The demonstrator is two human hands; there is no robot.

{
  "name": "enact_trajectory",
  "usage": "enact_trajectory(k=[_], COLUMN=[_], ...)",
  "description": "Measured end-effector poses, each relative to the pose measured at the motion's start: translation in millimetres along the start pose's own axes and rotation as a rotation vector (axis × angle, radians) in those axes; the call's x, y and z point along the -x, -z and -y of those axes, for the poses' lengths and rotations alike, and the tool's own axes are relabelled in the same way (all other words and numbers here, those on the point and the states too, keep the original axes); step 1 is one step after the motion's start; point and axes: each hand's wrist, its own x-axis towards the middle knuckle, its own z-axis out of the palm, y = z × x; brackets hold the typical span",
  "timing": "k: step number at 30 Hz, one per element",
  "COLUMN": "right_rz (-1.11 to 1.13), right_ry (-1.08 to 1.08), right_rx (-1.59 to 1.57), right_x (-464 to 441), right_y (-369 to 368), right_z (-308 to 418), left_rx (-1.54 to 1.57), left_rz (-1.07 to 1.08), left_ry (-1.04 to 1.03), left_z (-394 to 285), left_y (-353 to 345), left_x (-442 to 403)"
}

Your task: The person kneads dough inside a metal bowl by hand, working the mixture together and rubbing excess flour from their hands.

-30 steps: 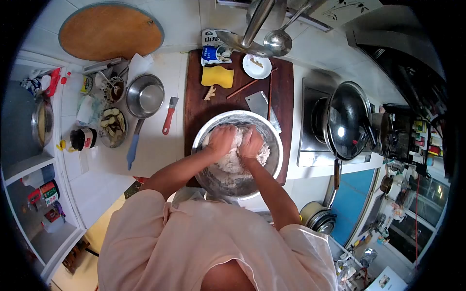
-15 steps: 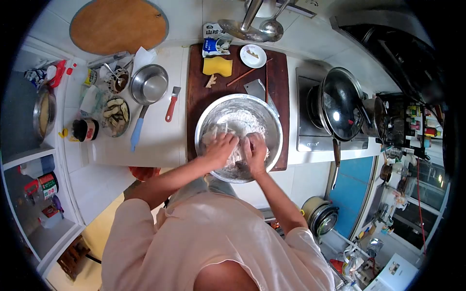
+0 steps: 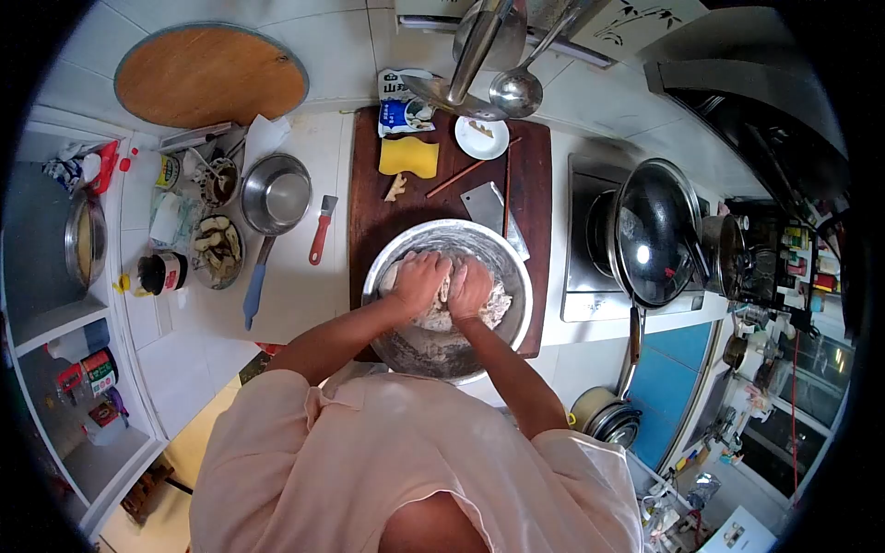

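Observation:
A large metal bowl [image 3: 524, 309] stands at the front of the dark wooden board. Inside it lies pale, shaggy dough [image 3: 493, 309] with loose flour around it. My left hand [image 3: 420, 279] presses on the dough at the left, its fingers bent over it. Close beside it on the right, my right hand [image 3: 468, 288] is closed on the same dough, fingertips hidden in part. Behind the bowl, a cleaver [image 3: 489, 207] lies on the board [image 3: 369, 198], with chopsticks [image 3: 459, 179], ginger [image 3: 395, 188] and a yellow sponge [image 3: 408, 157].
A small white plate [image 3: 481, 146] and a printed packet [image 3: 404, 112] are at the board's back. A steel pan [image 3: 276, 195] and a red-handled scraper [image 3: 321, 232] lie to the left. The lidded wok [image 3: 656, 230] sits on the stove at right; ladles [image 3: 516, 93] hang above.
The view has tilted and shifted. Both hands have moved forward onto the dough and closer together than half a second ago, and my arms are straighter.

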Motion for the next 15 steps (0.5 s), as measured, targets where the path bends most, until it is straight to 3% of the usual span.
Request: enact_trajectory(k=[3, 7, 8, 11, 15], right_rz=[0.078, -0.063, -0.048, 0.011, 0.167], right_ry=[-0.040, 0.022, -0.001, -0.009, 0.226], right_rx=[0.018, 0.101, 0.070, 0.056, -0.034], right_x=[-17, -17, -17, -20, 2], right_y=[-3, -15, -13, -8, 63], right_z=[-10, -21, -17, -12, 32], left_rx=[0.045, 0.110, 0.107, 0.149, 0.115], left_rz=[-0.094, -0.020, -0.091, 0.110, 0.125], left_ry=[0.000, 0.030, -0.002, 0.097, -0.022], left_z=[5, 8, 7, 3, -23], left_y=[-1, 1, 5, 15, 51], left_x=[-11, -18, -14, -16, 33])
